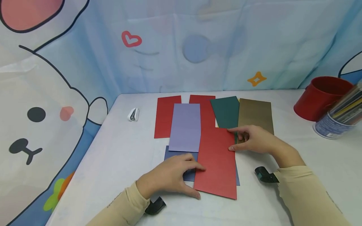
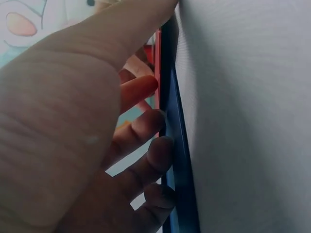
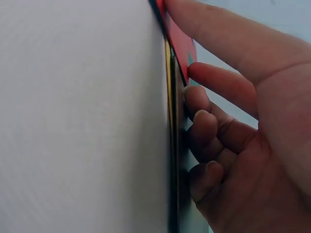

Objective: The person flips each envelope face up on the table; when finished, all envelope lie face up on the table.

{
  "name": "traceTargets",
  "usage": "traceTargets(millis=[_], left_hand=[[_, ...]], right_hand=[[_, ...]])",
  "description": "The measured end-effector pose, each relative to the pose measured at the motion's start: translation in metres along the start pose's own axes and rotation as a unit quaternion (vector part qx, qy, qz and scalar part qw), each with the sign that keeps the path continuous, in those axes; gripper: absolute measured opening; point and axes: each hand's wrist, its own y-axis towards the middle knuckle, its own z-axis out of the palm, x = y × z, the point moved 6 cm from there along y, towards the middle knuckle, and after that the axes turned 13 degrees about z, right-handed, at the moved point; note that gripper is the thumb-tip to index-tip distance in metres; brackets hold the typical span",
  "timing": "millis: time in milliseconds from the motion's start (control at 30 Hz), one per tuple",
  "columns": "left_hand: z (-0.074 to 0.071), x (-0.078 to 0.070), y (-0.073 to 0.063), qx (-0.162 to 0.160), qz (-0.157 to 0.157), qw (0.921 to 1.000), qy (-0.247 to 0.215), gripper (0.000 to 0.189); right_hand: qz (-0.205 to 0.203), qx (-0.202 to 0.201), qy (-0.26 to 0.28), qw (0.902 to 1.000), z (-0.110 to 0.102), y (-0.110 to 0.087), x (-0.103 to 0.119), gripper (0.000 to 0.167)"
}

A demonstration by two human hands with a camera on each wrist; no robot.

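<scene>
A large red card (image 1: 216, 163) lies at the front of a spread of colored cards, overlapping a blue card (image 1: 181, 155) and a lavender card (image 1: 185, 127). My left hand (image 1: 172, 174) rests its index fingertip on the red card's left side, with the thumb by its lower left corner. At the card's upper right, my right hand (image 1: 257, 139) holds the edge between index finger and thumb. The right wrist view shows its other fingers curled beside a stack of card edges (image 3: 172, 107). Part of the blue card is hidden under the red one.
Behind are two more red cards (image 1: 167, 117), a dark green card (image 1: 226, 110) and a brown card (image 1: 254, 114). A small white stapler-like object (image 1: 133, 114) sits at left. A red mug (image 1: 319, 99) and a tin of pencils (image 1: 333, 125) stand at right.
</scene>
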Motion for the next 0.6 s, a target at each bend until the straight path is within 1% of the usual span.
traceTargets(millis=[133, 333, 433, 600], left_hand=[[0.000, -0.003, 0.004, 0.017, 0.001, 0.9995, 0.028, 0.069], [-0.003, -0.011, 0.020, 0.074, 0.011, 0.9955, 0.058, 0.078], [-0.004, -0.012, 0.025, 0.090, 0.015, 0.9943, 0.055, 0.079], [-0.004, -0.009, 0.025, 0.088, 0.014, 0.9956, 0.030, 0.073]], right_hand=[[0.004, -0.002, 0.005, 1.0000, 0.000, 0.000, -0.002, 0.077], [0.003, -0.003, 0.015, 0.9999, -0.002, -0.002, -0.001, 0.076], [0.002, -0.003, 0.020, 0.9998, -0.001, -0.001, -0.001, 0.076], [0.005, -0.002, 0.022, 0.9998, 0.001, 0.001, -0.003, 0.079]])
